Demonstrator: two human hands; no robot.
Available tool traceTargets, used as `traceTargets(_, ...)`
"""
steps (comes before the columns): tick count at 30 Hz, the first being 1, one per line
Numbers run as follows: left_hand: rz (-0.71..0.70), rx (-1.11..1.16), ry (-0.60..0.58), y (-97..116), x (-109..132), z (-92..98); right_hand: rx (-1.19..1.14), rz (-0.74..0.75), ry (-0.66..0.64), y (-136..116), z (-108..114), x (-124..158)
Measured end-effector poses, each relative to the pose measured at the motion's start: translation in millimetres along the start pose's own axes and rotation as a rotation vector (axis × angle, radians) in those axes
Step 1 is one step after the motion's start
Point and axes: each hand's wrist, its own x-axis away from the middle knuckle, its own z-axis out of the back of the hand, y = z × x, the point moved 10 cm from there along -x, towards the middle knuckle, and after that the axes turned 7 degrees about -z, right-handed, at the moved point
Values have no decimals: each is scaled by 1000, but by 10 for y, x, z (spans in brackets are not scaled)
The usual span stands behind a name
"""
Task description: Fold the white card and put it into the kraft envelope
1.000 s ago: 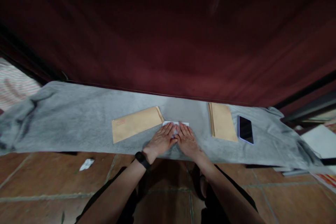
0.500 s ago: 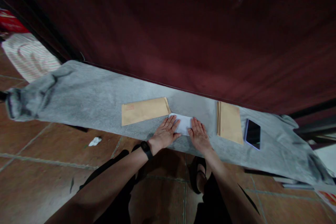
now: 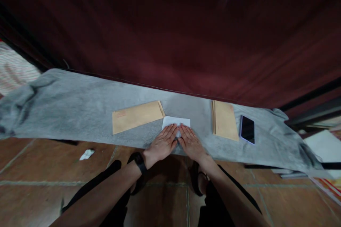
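A white sheet of folded-looking paper point(image 3: 176, 121) lies on the grey cloth, close to its front edge. My left hand point(image 3: 165, 140) rests flat on the paper's lower left part, fingers stretched forward. Beside it my right hand point(image 3: 190, 142) lies flat on the lower right part, the two hands' fingertips nearly touching. Both palms hide the paper's near portion. A brown envelope point(image 3: 138, 116) with faint red print sits to the left, its right end meeting the paper's upper left corner. To the right lies a small stack of brown envelopes point(image 3: 226, 120).
The grey cloth point(image 3: 87, 106) covers a long narrow surface against a dark red panel point(image 3: 170, 42). A phone point(image 3: 247, 129) lies right of the envelope stack. Crumpled white tissue point(image 3: 86, 154) is on the tiled floor point(image 3: 53, 170). Striped fabric point(image 3: 16, 69) shows at far left.
Both hands have slid inward over the paper, from its left and right sides to its middle. The whole view has shifted slightly.
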Motion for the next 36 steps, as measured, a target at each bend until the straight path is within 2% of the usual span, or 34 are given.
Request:
traceTargets(5,54,47,-41,-71,45,-61,25,-62,7,196,38,20)
traceTargets(13,113,4,-11,-153,91,-84,36,-187,-19,497,78,-43)
traceTargets(16,102,-22,38,-113,78,-21,30,-183,11,461,132,-51)
traceTargets(18,89,-50,47,-71,46,14,18,-125,23,345,145,-37)
traceTargets(21,59,-78,-7,-25,-22,10,-8,-5,5,131,103,12)
traceTargets(23,51,-80,-48,-43,-52,6,-13,24,-1,67,77,39)
traceTargets(28,27,-73,-81,-148,-57,53,9,-21,28,116,120,12)
traceTargets(32,7,-68,-72,-146,-69,121,10,-28,27,133,182,-52)
traceTargets(36,63,-23,-39,-192,-124,245,-19,-16,1,155,263,-121)
